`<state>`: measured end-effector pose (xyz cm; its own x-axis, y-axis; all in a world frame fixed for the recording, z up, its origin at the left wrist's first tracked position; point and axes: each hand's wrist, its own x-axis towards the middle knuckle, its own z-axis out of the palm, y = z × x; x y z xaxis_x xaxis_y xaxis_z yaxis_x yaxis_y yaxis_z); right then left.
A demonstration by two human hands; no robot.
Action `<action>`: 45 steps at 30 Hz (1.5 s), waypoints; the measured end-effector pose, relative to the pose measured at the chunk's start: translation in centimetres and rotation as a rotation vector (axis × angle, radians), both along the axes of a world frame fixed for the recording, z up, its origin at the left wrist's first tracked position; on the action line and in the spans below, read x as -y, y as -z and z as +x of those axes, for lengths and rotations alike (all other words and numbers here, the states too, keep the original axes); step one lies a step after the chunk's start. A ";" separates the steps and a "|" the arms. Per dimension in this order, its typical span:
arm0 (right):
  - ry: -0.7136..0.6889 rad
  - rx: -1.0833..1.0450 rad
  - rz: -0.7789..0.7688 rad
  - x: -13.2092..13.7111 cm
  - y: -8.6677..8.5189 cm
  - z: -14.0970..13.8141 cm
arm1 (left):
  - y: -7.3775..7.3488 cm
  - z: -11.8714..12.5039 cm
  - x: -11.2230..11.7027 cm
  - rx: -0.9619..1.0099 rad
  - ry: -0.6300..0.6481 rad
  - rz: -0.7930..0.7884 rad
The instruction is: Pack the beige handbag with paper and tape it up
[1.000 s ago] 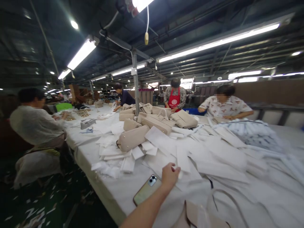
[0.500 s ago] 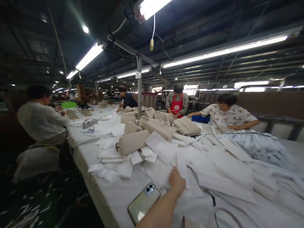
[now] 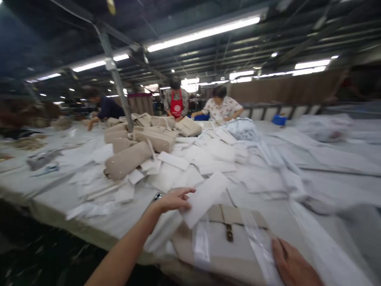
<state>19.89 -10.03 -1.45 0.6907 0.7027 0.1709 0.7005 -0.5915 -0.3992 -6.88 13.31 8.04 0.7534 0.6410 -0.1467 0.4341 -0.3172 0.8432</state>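
Observation:
My left hand (image 3: 176,199) pinches the lower left end of a flat white rectangular sheet (image 3: 206,195) between thumb and fingers. The sheet slants over the upper edge of a beige handbag (image 3: 229,248), which has a flap, a dark metal clasp and clear plastic strips over its front. At the bag's right side, my right hand (image 3: 293,264) grips its edge; some fingers are hidden. Behind my left wrist, only the camera end of a phone (image 3: 157,196) shows.
Several beige bags (image 3: 154,137) are piled around a metal post (image 3: 117,79). Loose white sheets (image 3: 214,155) cover the table's middle. Co-workers sit or stand across the table, one in a red apron (image 3: 176,105). A blue object (image 3: 279,120) and plastic wrapping (image 3: 324,127) lie at right.
The view has swung right. My left hand, which was reaching onto the sheets, now holds one and is over the handbag. My right hand and most of that bag have come into view.

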 end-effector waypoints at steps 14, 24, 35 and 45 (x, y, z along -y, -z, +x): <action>-0.054 0.201 0.086 2.3 -4.0 -2.3 | 2.1 6.8 7.4 -0.377 0.098 0.714; -0.002 -0.238 -0.111 -0.9 -6.4 -1.7 | 3.9 6.1 7.6 -0.138 0.138 0.807; -0.036 -0.414 -0.181 -2.1 -7.7 -0.9 | 2.3 3.7 9.1 -0.143 0.381 0.869; -0.012 -0.852 -0.016 -0.9 -6.5 -1.5 | 0.7 3.6 9.6 -0.204 0.519 0.880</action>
<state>18.38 -9.18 5.02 0.5713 0.7089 -0.4137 0.1708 -0.5957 -0.7849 -3.30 3.74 7.35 0.9805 0.1871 0.0598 0.1765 -0.9728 0.1497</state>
